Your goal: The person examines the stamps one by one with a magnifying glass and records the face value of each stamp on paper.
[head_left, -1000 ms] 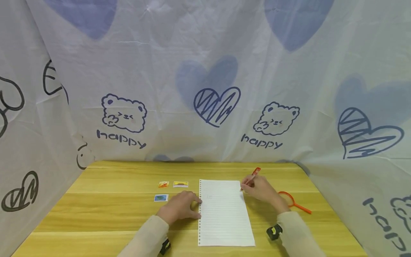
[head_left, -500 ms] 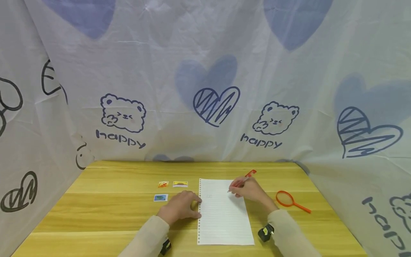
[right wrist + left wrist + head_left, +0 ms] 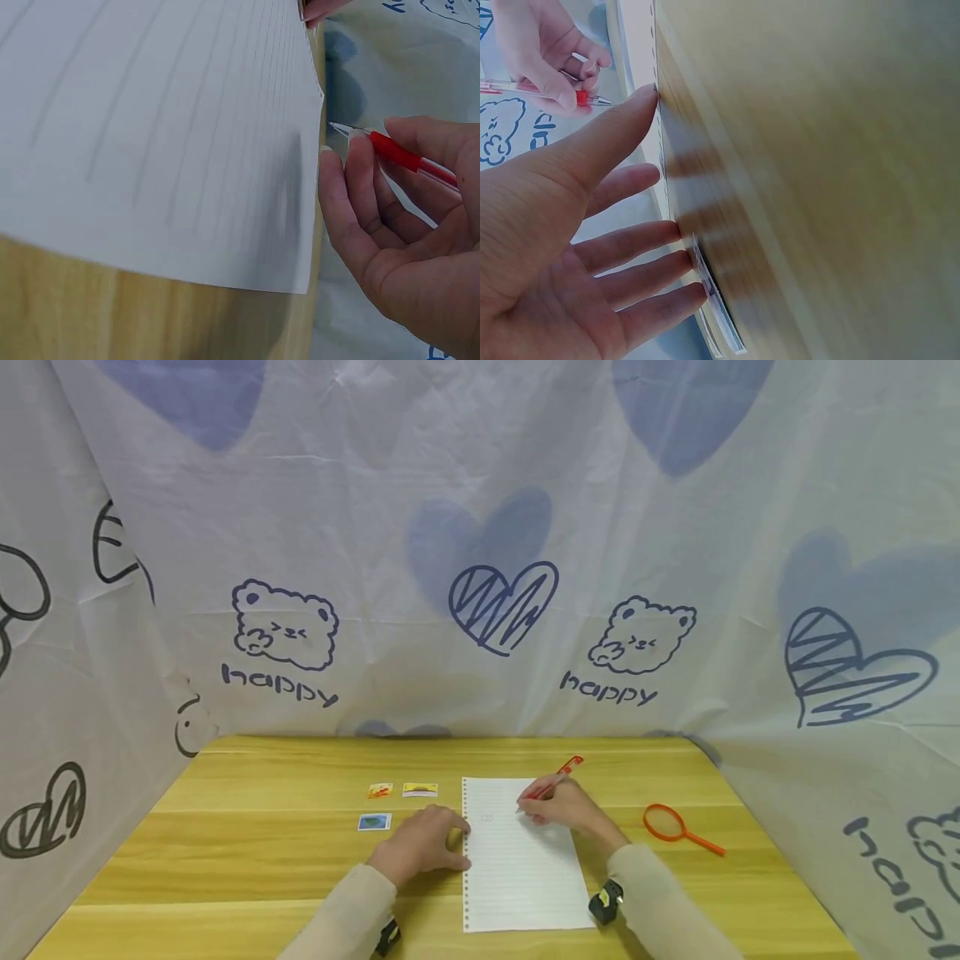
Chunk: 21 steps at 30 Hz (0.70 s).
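A lined white sheet of paper [image 3: 517,877] with punched holes down its left edge lies on the wooden table. My left hand [image 3: 423,843] rests at that edge, thumb and fingertips touching the paper, fingers fairly straight. Between thumb and fingers, my right hand [image 3: 562,806] pinches a red pen [image 3: 551,785] with a clear barrel, tilted so its tip points down at the upper part of the sheet. In the right wrist view the metal tip of the pen [image 3: 397,150] shows beyond the fingertips. Faint small marks stand on the paper left of the pen.
Three small stamp-like pictures lie left of the paper: an orange one [image 3: 380,791], a yellow one [image 3: 420,790] and a blue one [image 3: 374,822]. A red-rimmed magnifying glass [image 3: 684,831] lies to the right. A printed curtain [image 3: 405,693] hangs behind the table [image 3: 247,860].
My right hand has moved left with the pen, from the paper's right edge to over its upper middle. The left hand has stayed in place.
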### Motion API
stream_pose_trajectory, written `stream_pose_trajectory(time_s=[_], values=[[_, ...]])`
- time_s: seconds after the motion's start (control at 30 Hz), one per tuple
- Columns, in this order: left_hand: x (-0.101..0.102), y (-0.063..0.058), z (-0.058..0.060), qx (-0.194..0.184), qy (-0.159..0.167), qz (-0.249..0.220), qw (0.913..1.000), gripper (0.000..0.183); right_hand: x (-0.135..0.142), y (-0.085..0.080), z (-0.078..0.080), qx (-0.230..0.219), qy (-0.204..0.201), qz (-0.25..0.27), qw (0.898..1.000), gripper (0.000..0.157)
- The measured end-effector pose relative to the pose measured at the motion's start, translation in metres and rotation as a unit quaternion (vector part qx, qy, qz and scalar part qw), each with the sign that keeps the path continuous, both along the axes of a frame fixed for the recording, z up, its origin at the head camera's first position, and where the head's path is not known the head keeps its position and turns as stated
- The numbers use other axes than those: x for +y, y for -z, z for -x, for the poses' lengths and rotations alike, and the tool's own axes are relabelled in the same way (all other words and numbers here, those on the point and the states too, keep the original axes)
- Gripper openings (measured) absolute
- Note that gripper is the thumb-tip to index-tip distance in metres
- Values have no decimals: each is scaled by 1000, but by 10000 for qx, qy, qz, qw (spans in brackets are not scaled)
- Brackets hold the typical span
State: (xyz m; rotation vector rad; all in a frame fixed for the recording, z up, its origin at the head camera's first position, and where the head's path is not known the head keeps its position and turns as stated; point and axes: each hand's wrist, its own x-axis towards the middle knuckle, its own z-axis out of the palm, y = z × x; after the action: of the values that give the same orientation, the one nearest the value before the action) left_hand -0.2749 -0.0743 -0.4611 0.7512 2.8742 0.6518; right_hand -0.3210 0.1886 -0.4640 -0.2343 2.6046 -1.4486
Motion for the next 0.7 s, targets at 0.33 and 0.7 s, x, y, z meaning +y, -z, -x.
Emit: stream_pose_trajectory(time_s=[0.33, 0.7], values=[[0, 0, 0, -75, -42, -66, 9999, 48, -9, 13, 3, -42, 235, -102, 9997, 12], [0, 1, 1, 8, 36, -45, 10000, 47, -14, 17, 6, -74, 315, -194, 9993, 16]])
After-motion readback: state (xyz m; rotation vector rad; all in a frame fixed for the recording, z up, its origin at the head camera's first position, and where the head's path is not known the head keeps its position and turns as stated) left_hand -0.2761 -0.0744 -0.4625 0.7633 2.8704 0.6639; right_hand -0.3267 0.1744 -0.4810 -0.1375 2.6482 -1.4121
